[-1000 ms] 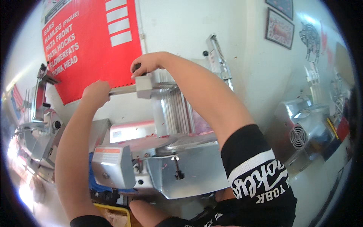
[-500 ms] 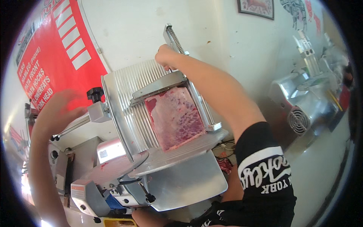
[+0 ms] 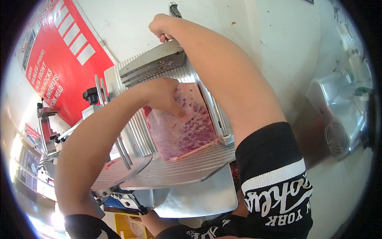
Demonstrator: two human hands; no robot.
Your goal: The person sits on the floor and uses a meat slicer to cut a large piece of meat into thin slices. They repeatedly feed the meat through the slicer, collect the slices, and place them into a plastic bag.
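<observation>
Knob (image 3: 90, 95) left; pusher (image 3: 155, 59) far, just beyond the meat (image 3: 195, 133); right hand (image 3: 161, 27) curled at pusher's far end (handle mostly hidden); left hand (image 3: 165, 95) on the meat, mid-slicer (image 3: 195, 201), some fingers out of sight, can't tell pinching or flat. Looks like seating meat; next likely calls for freeing left hand, lowering pusher. Machine (image 3: 338, 135) right, blurred.

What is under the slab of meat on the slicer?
The slab of meat lies on a ridged metal tray, whose ribs show along its left side. The surface directly beneath is covered by the meat; the left hand hides part of the slab's top.
</observation>
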